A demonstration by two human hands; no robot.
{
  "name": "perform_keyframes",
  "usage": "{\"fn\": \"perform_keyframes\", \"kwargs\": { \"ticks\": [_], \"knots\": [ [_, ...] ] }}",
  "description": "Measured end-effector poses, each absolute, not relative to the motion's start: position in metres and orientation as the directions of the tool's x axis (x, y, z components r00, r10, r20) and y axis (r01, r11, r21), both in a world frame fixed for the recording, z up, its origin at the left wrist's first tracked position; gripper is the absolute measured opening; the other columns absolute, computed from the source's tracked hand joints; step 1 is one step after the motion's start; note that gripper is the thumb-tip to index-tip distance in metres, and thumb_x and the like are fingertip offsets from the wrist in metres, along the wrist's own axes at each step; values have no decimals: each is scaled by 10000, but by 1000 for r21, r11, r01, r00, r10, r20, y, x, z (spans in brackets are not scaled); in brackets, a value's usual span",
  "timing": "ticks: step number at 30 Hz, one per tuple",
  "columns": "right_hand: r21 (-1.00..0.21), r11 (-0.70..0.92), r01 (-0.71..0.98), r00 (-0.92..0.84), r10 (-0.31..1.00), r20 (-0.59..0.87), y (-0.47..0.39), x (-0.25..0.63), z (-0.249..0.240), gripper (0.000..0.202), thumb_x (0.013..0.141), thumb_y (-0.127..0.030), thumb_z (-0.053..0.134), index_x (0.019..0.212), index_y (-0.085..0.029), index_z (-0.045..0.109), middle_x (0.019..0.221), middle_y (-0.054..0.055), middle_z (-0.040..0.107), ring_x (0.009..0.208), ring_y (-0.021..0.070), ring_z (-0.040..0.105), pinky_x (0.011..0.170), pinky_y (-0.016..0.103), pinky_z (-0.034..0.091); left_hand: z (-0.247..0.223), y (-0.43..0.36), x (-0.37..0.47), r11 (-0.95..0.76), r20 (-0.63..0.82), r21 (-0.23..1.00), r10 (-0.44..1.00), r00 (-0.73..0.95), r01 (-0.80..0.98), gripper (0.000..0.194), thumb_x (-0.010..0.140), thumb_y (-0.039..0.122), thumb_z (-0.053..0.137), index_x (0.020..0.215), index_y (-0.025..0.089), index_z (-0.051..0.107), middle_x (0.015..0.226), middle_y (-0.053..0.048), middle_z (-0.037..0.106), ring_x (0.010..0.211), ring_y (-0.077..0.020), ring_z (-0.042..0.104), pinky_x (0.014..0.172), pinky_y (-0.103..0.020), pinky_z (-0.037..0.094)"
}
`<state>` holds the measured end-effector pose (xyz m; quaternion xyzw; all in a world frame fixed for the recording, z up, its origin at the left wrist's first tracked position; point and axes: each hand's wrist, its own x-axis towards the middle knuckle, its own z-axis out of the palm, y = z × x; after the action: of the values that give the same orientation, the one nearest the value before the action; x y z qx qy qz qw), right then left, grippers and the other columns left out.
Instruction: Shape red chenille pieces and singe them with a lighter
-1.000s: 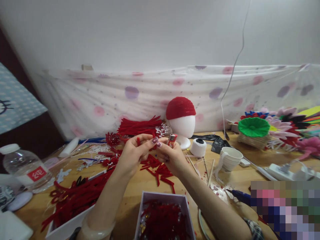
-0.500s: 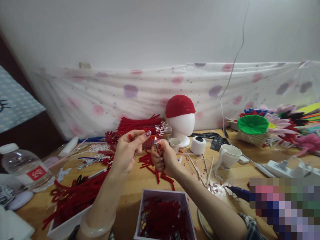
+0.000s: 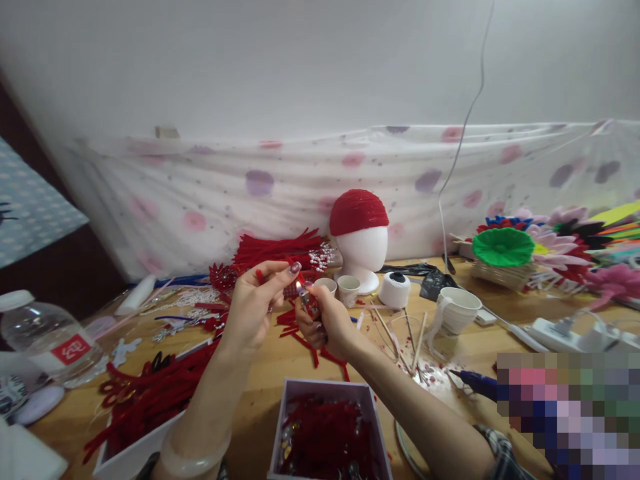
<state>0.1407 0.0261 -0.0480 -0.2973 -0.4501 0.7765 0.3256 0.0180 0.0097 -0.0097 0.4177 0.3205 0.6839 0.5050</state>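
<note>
- A wooden table (image 3: pixel 250 395) covered in craft pieces stands before a spotted sheet (image 3: pixel 300 200)
- At left, a white box (image 3: pixel 143 447) is heaped with red fuzzy strips (image 3: pixel 160 400), some spilling over its rim; the left forearm hides part of it
- At front centre, a lilac box (image 3: pixel 325 383) holds dark red pieces with gold and silvery bits
- Behind the hands stands a white head form (image 3: pixel 365 247) in a red cap (image 3: pixel 359 212)
- At far left, a clear bottle (image 3: pixel 37 325) bears a red label (image 3: pixel 71 349), its white characters too blurred to read surely
- Right hand (image 3: pixel 325 317): fingers wrapped round a lighter
- Left hand (image 3: pixel 257 297): thumb and forefinger pinched together on a small red piece
- At right, a mug (image 3: pixel 459 312) has pale ribbon over its side; two small cups (image 3: pixel 349 291) sit near the head form
- The lighter (image 3: pixel 309 303) burns above the table, between the hands
- The red piece (image 3: pixel 301 276) is just above the flame (image 3: pixel 299 285); whether they touch is unclear
</note>
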Motion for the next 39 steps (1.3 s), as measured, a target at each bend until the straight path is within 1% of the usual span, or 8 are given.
{"fn": "perform_keyframes", "kwargs": {
  "ticks": [9,18,21,24,27,29,35,39],
  "knots": [
    [-879,-358,-316,-597,795,-109,25,143,-47,507,898,-550,304,522,-213,355,379,-86,219,356,61,69,321,160,85,-9,9,16,-287,248,860,958,-146,-421,353,465,268,922,665,143,659,450,116,391,369,1,241,369,-174,147],
    [-809,-214,-547,-387,922,18,35,161,-38,543,867,-627,408,520,-213,358,395,-84,217,385,67,79,344,187,76,-8,10,12,-238,225,888,971,-81,-393,314,475,271,906,646,158,668,418,120,336,376,-10,189,370,-178,133],
    [-808,-147,-571,-324,944,58,36,167,-34,546,851,-637,452,521,-209,373,406,-84,227,377,62,106,353,189,87,-9,8,6,-189,212,948,975,65,-257,271,495,304,893,631,172,699,413,96,364,372,-23,203,369,-187,133],
    [-796,-87,-599,-264,960,93,37,174,-30,553,849,-649,473,525,-210,379,415,-83,228,375,63,119,353,195,104,-10,5,-2,-186,161,981,937,310,52,174,576,309,852,617,187,734,442,42,451,385,-58,290,384,-205,156],
    [-773,-50,-633,-223,967,120,38,182,-26,560,886,-630,436,519,-211,380,409,-78,223,382,69,110,346,197,114,-10,2,-5,-270,24,894,825,564,357,81,599,232,832,646,197,776,470,31,470,422,-84,347,409,-218,178],
    [-769,-52,-637,-229,966,124,39,185,-24,566,898,-628,415,517,-210,374,406,-77,221,383,69,104,344,196,114,-11,1,-3,-288,-34,863,787,616,415,146,578,210,838,714,200,788,500,42,475,445,-93,370,413,-216,196],
    [-821,-158,-548,-310,951,24,35,178,-22,555,922,-581,352,517,-201,376,402,-77,229,367,62,101,343,184,90,-16,7,1,23,-57,997,885,462,77,324,737,470,758,737,190,596,563,71,441,419,-47,262,393,-172,173],
    [-850,-214,-481,-366,930,-27,34,167,-29,545,927,-541,336,508,-197,386,397,-76,229,361,59,106,342,179,82,-13,14,0,-38,108,962,963,247,-272,365,646,376,848,658,167,548,581,61,502,430,-24,334,413,-149,299]
  ]
}}
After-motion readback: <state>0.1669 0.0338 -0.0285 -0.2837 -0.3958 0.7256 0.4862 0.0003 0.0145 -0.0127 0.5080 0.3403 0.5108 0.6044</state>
